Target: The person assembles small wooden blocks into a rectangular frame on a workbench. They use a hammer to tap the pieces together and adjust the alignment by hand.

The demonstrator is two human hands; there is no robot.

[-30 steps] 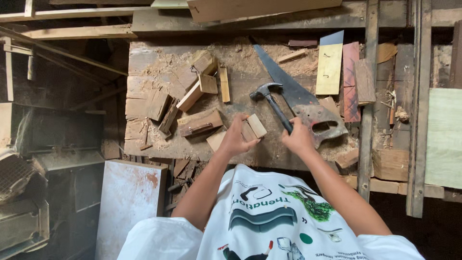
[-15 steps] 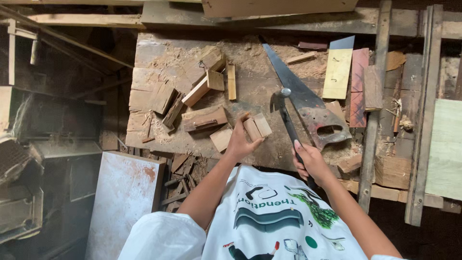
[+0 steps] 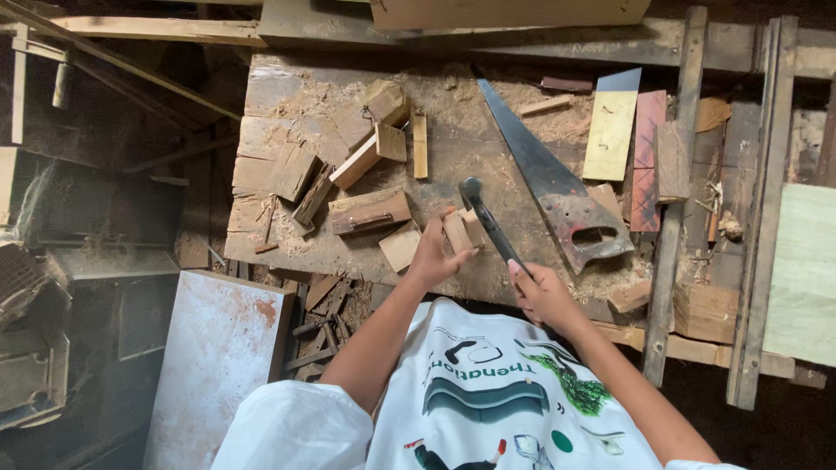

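Presently we hold a hammer [image 3: 488, 222] over a small wood block [image 3: 460, 231] at the near edge of the dusty workbench [image 3: 287, 96]

Our right hand [image 3: 542, 292] is clamped on the handle, the head raised just above the block; our left hand [image 3: 434, 257] pinches the block upright, fingers closed on it. A handsaw [image 3: 544, 178] lies just to the right. Risk, as we judge it: a glancing blow could hit the left fingertips or tip the block, since the grip sits close under the head
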